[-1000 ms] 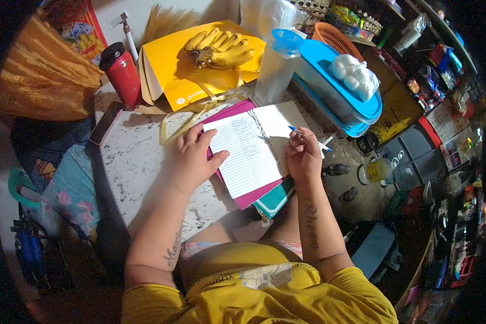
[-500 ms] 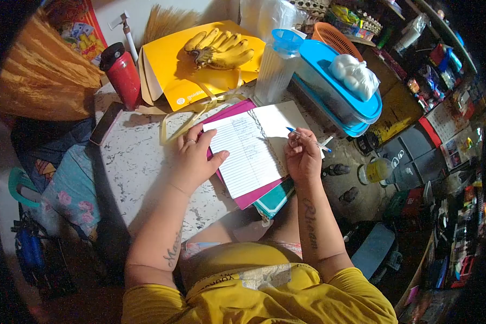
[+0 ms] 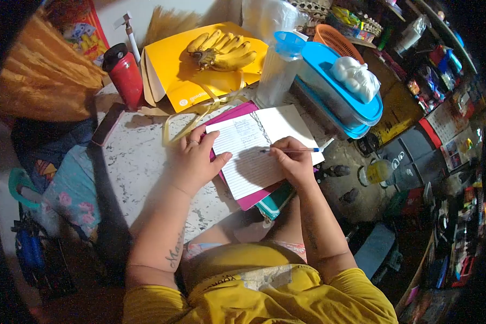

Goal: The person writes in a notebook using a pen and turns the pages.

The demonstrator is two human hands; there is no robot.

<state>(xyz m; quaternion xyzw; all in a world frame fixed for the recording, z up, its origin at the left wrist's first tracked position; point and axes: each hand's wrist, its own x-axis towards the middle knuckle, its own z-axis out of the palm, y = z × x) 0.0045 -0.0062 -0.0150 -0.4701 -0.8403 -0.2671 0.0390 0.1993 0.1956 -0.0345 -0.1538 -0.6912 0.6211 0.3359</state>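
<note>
A spiral notebook (image 3: 237,173) lies open on the table, its lined left page partly covered in handwriting. My right hand (image 3: 294,162) grips a blue pen (image 3: 306,149), whose tip meets the lined page near the spiral. Spread over the notebook's left edge, my left hand (image 3: 201,156) rests with fingers apart and a ring on one finger. Beneath the notebook is a magenta folder or cover (image 3: 247,203), and a green book (image 3: 274,203) sticks out under that at the front.
Bananas (image 3: 221,51) sit on a yellow box (image 3: 170,65) behind the notebook. A red tumbler (image 3: 125,78) and a phone (image 3: 108,123) are at the left. To the right stand a clear pitcher (image 3: 278,70) and a blue-lidded container (image 3: 321,62) with a white plastic bag (image 3: 356,80) on top.
My right hand has moved left over the notebook and turned, bringing the pen tip down to the lined page. My left hand has stayed nearly in place.
</note>
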